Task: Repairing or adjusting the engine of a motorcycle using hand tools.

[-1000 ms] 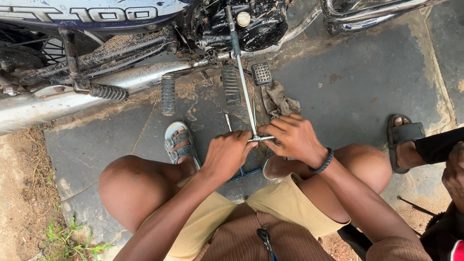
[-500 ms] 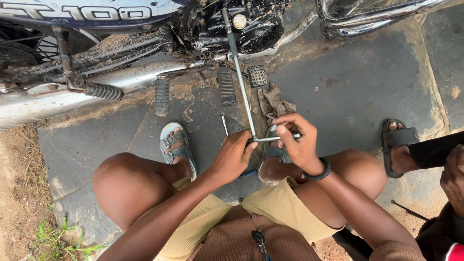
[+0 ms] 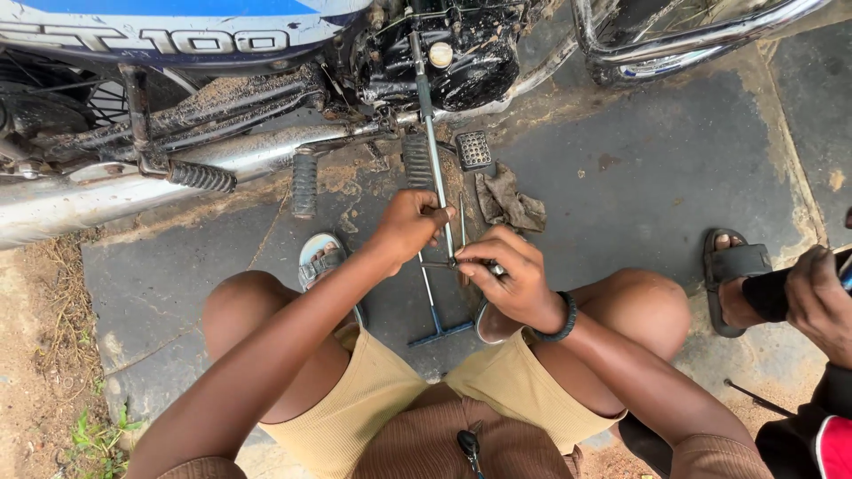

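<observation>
Both sets of fingers close on the cross handle of a long T-wrench (image 3: 435,168): the left hand (image 3: 410,226) grips one end, the right hand (image 3: 513,277) pinches the other. The wrench shaft runs up to the motorcycle engine (image 3: 444,53). Below the engine, on dark paving slabs (image 3: 639,186) outdoors, lie a dirty rag (image 3: 508,200) and a second T-wrench (image 3: 437,319). Sandy soil (image 3: 40,293) borders the slabs.

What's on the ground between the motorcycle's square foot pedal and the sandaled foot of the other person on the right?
In the head view, a crumpled dirty rag lies just right of the square foot pedal; beyond it, bare dark pavement runs to the sandaled foot.
</observation>
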